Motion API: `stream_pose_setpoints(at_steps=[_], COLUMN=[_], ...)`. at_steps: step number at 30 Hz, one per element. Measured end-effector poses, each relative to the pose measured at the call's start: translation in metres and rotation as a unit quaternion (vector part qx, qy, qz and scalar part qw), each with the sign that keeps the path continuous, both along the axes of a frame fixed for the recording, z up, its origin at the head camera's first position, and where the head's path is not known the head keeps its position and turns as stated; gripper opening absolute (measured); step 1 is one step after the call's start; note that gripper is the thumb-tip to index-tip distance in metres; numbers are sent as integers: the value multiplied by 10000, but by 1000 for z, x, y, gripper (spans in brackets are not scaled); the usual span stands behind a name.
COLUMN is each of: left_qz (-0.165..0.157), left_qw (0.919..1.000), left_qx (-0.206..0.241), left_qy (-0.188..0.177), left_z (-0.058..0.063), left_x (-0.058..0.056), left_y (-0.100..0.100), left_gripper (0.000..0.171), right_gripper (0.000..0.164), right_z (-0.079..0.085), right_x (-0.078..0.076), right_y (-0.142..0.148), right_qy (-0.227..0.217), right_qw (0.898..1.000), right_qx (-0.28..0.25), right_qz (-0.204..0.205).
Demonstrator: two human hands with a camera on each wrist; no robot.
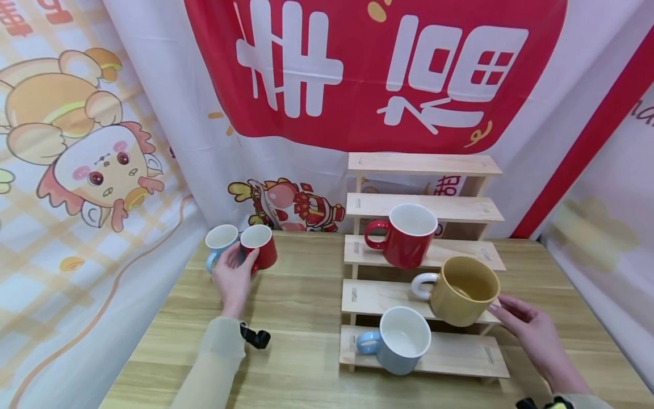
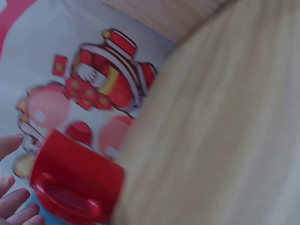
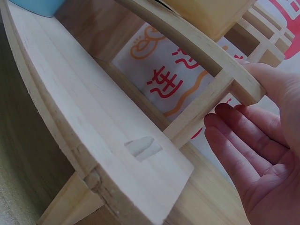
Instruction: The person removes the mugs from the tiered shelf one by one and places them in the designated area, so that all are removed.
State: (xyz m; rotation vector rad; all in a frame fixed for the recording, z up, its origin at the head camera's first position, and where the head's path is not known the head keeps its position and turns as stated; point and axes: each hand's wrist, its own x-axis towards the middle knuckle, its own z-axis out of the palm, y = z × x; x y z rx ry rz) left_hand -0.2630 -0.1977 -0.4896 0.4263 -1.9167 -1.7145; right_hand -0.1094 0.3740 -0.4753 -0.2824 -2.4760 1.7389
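In the head view my left hand [image 1: 233, 279] is at a red mug [image 1: 264, 254], its fingers spread beside the mug and not closed round it. Loose fingers [image 2: 18, 206] show left of the red mug [image 2: 77, 176] in the left wrist view. A light blue mug [image 1: 221, 238] stands close by, partly hidden by that hand. My right hand [image 1: 533, 335] holds the right end of a wooden tiered shelf [image 1: 380, 295], thumb above and fingers beneath. Beside it, a yellow mug [image 1: 462, 292] with a white handle sits on the second tier from the bottom.
Another red mug [image 1: 409, 238] sits on the middle tier, another light blue mug [image 1: 401, 341] on the lowest. All stands on a wood-grain tabletop [image 1: 286, 352]. Printed cloth [image 1: 286, 130] hangs behind and along both sides.
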Motion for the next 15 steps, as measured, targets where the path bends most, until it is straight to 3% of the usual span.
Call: stream_pose_setpoints(at_steps=[9, 15], left_qz=[-606, -1245], left_qw=[9968, 9858], left_qx=[-172, -425], left_qy=[493, 1039], left_z=[61, 93], left_x=[8, 14], left_y=[25, 57], left_gripper=[62, 59], right_gripper=[20, 22], right_z=[-1, -2], right_x=[0, 0], right_y=[2, 2], right_qy=[-29, -64], right_qw=[9999, 9999], right_qx=[-157, -111], right_qz=[11, 15])
